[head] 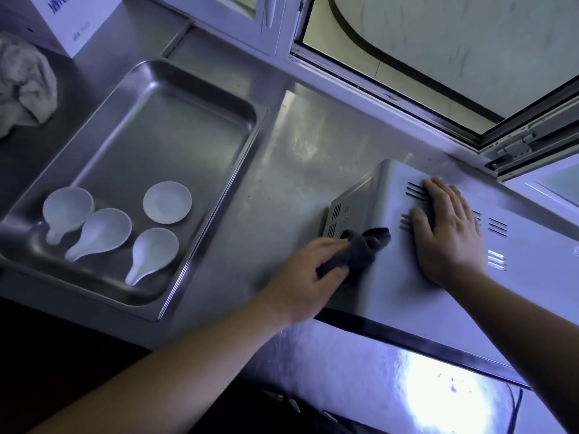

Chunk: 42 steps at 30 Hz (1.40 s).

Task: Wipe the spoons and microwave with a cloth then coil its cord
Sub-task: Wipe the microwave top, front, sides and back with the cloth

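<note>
Grey cloth [363,245], gripped in my left hand [305,270], presses a corner of the microwave [391,277] at 4 o'clock; my right hand [448,233] lies flat on top. White spoons [100,230] lie in a steel tray [200,130] at 9 o'clock.

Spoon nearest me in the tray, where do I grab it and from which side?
Pinch the spoon by its narrow handle, from above on the near side. It lies on the tray floor with the handle pointing toward you. The wide bowl offers no easy pinch, and the tray's near wall would likely block a low approach.
</note>
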### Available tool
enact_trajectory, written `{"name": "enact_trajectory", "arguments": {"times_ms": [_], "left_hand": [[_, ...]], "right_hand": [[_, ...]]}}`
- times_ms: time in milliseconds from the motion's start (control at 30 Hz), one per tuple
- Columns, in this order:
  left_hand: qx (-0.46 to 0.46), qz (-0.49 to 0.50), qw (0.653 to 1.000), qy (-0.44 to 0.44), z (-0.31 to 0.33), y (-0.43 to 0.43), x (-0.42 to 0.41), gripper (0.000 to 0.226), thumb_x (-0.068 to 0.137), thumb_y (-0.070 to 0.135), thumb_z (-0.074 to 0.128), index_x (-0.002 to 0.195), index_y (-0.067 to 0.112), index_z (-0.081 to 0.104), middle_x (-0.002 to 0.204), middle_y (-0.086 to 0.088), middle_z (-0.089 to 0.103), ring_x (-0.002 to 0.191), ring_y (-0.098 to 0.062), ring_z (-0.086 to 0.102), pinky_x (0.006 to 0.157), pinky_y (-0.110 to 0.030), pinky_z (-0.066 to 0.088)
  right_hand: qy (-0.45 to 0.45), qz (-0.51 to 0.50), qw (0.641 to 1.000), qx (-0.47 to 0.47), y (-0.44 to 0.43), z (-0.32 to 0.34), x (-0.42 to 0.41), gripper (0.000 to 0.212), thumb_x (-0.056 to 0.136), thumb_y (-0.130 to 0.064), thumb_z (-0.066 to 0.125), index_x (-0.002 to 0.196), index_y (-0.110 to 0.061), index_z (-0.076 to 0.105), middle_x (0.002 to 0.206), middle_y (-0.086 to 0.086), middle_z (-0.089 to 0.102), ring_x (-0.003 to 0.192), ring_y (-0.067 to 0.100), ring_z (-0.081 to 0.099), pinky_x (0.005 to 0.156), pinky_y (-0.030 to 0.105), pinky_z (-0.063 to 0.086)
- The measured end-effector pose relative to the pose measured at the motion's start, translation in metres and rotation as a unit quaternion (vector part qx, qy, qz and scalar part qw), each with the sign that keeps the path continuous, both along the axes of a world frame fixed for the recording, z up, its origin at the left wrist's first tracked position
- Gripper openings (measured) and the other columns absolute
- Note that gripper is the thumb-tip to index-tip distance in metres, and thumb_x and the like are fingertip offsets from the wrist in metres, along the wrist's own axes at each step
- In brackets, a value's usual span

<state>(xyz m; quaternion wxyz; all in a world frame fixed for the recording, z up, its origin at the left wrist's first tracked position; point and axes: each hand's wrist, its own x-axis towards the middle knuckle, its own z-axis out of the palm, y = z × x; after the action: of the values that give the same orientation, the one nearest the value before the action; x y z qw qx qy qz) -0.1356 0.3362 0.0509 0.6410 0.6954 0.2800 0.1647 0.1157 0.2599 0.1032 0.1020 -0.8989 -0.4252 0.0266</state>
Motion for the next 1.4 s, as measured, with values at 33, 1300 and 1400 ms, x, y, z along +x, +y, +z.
{"name": "enact_trajectory", "arguments": {"times_ms": [33,1300,1400], "left_hand": [[0.006,0.000,1.000,-0.001,-0.003,-0.009,-0.008,0.042,0.098,0.025,0.061,0.139,0.026,0.064,0.136,0.017,0.059,0.128,-0.001,0.055,0.111,-0.021,0.042],[0.268,-0.022,0.957,0.109,0.012,0.075,0.086,0.054,0.097,0.048,0.047,0.151,0.043,0.044,0.121,0.003,0.057,0.112,-0.029,0.058,0.092,-0.046,0.053],[0.224,-0.041,0.972,0.063,0.000,0.040,0.046,0.054,0.100,0.047,0.049,0.154,0.043,0.042,0.131,0.010,0.053,0.120,-0.018,0.054,0.102,-0.043,0.048]], "right_hand": [[0.000,-0.001,1.000,0.000,0.000,0.000,0.000,0.062,0.095,-0.051,0.035,0.155,-0.033,0.034,0.165,-0.010,0.031,0.155,0.014,0.018,0.127,0.040,0.015],[-0.002,0.002,1.000,0.007,0.000,0.001,0.000,0.064,0.094,-0.049,0.037,0.155,-0.032,0.036,0.165,-0.010,0.032,0.155,0.014,0.019,0.126,0.039,0.017],[-0.001,0.005,1.000,0.009,0.000,0.001,0.000,0.063,0.094,-0.050,0.037,0.155,-0.032,0.036,0.165,-0.009,0.032,0.155,0.015,0.019,0.126,0.040,0.017]]}}
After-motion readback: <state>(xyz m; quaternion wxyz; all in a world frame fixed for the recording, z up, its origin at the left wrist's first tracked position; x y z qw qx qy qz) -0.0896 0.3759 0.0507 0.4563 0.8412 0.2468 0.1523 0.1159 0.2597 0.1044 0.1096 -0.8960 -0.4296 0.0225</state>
